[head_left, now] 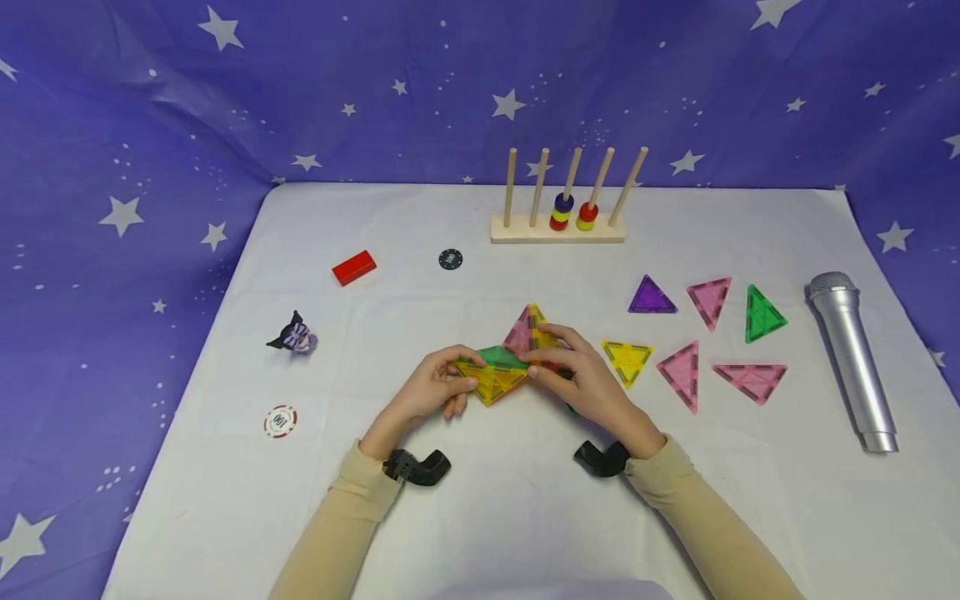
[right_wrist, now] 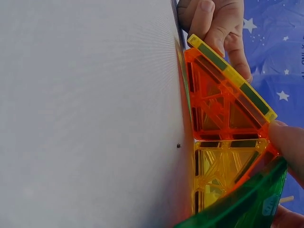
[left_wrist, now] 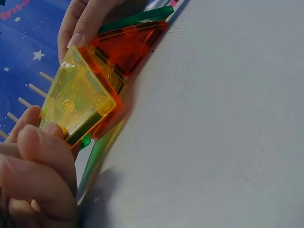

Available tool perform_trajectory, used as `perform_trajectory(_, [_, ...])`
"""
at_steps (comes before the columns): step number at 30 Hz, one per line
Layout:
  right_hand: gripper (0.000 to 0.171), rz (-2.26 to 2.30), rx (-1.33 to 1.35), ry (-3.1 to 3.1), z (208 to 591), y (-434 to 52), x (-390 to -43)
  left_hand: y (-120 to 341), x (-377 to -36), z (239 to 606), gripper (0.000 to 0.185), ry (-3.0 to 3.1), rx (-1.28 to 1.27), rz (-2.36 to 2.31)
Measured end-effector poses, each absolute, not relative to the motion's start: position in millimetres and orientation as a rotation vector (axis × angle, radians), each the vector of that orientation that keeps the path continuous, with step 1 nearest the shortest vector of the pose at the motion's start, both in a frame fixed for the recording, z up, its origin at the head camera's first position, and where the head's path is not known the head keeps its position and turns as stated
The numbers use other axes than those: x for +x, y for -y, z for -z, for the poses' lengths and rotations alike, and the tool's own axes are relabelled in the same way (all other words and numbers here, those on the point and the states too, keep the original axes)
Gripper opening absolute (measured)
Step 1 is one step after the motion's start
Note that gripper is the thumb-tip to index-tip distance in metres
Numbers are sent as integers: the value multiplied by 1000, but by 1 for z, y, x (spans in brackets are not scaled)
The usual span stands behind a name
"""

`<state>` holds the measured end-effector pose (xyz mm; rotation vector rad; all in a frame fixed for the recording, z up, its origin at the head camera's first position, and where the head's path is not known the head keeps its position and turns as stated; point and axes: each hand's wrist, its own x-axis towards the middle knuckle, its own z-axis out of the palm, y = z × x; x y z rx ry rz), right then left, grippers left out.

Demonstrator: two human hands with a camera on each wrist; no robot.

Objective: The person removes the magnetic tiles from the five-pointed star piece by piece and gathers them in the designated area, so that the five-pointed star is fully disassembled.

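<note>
While the left hand pinches a yellow triangular tile, the right hand grips the tile structure between them; loose pink tiles lie on the surface right of the right hand.

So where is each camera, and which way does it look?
Head: worn on the head, facing forward and down at the table; left hand, right hand and sleeves show.
Left wrist: on that wrist, facing the held tiles; left fingers at lower left, right hand at top.
Right wrist: on that wrist, facing the held tiles; right fingers at right, left hand at top.
Shared: both wrist views show both hands and the held tiles.
</note>
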<state>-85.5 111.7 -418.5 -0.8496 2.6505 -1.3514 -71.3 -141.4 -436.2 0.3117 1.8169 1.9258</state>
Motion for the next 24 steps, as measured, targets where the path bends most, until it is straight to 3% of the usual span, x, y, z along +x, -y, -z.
perform_trajectory(15, [20,1363,-871,-2648,418,-112,-86,149,-69,431,22,-1744,330,-1891])
perform_trajectory(24, [18,1389,-879,-2646,419,-111,-85,162,-92,407,31,-1875,134,-2079])
